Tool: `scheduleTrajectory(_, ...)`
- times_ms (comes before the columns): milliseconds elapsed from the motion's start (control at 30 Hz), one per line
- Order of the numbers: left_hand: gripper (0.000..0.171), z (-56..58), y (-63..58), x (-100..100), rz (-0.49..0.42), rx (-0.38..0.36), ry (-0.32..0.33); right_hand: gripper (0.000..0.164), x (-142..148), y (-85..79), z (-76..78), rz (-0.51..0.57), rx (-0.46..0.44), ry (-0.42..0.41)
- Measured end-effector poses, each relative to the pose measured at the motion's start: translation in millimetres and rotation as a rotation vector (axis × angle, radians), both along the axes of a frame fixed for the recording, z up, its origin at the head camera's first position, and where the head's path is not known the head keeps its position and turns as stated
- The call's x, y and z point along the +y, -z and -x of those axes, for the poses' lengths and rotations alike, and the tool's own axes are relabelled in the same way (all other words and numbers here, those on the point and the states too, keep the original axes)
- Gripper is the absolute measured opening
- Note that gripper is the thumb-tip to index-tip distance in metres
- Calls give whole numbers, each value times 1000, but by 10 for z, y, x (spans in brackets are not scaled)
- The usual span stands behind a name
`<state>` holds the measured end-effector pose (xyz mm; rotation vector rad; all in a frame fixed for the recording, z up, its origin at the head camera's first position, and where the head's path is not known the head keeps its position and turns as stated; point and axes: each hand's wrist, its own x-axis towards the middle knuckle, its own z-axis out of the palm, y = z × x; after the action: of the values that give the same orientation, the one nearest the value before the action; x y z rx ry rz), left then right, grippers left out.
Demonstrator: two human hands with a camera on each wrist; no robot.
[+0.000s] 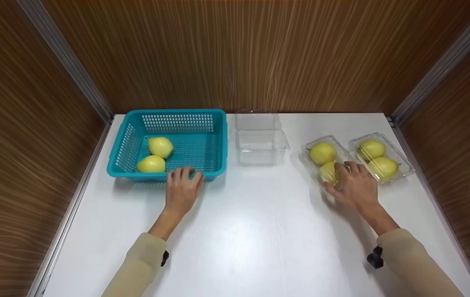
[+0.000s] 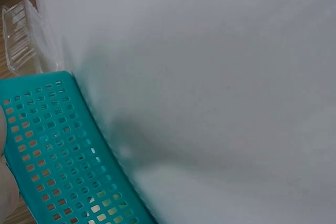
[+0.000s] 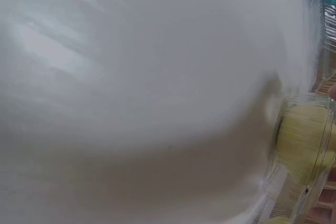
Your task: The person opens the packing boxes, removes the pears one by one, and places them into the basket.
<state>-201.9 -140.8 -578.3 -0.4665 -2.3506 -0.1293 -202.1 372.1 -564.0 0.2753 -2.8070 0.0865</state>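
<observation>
My left hand (image 1: pixel 182 189) holds the near rim of a teal plastic basket (image 1: pixel 220 140), its fingers bent over the edge. Inside, toward the left, lie two yellow-green pears, one (image 1: pixel 160 147) behind the other (image 1: pixel 152 164). In the left wrist view the basket's perforated side (image 2: pixel 58 140) fills the lower left. Over on the right, my right hand (image 1: pixel 356 187) grips the near end of a clear plastic box with two pears, the far one (image 1: pixel 322 153) in full view and the near one (image 1: pixel 329 172) partly behind the fingers. The right wrist view shows a pear (image 3: pixel 302 140) through the box wall.
A clear box (image 1: pixel 261 142) with its lid raised stands right of the basket, near the back wall (image 1: pixel 251 53). Another clear box with two pears (image 1: pixel 384 168) sits close beside the gripped one, by the right wall (image 1: pixel 461 123). White tabletop (image 1: pixel 235 231) lies beneath everything.
</observation>
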Motion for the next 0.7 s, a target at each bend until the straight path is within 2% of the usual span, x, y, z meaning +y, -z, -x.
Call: scheduleTrajectory(700,18,2,16,-5,-8,-11,-1,70,-43,20,-170,-9,60,-112)
